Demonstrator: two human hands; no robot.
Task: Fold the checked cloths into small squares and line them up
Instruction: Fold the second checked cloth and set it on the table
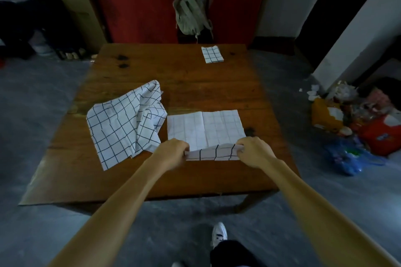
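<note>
Between both grips, the flat checked cloth point(206, 128) is lying on the counter point(184, 84); left hand point(173, 153) and right hand point(253, 151) are pinching its near edge; a crumpled cloth point(123, 123) is lying left of them.

Both bare forearms reach forward, converging slightly. The left hand point(173, 152) and right hand point(253, 151) are level with each other, knuckles up, fingers curled inward in a pinching grip, thumbs hidden beneath. The wrists are straight, and the hands are apart.

fingertips of left hand point(173, 152) and right hand point(252, 151): hidden under cloth point(206, 129) edge | shoe point(179, 264): cut off by bottom edge
</note>
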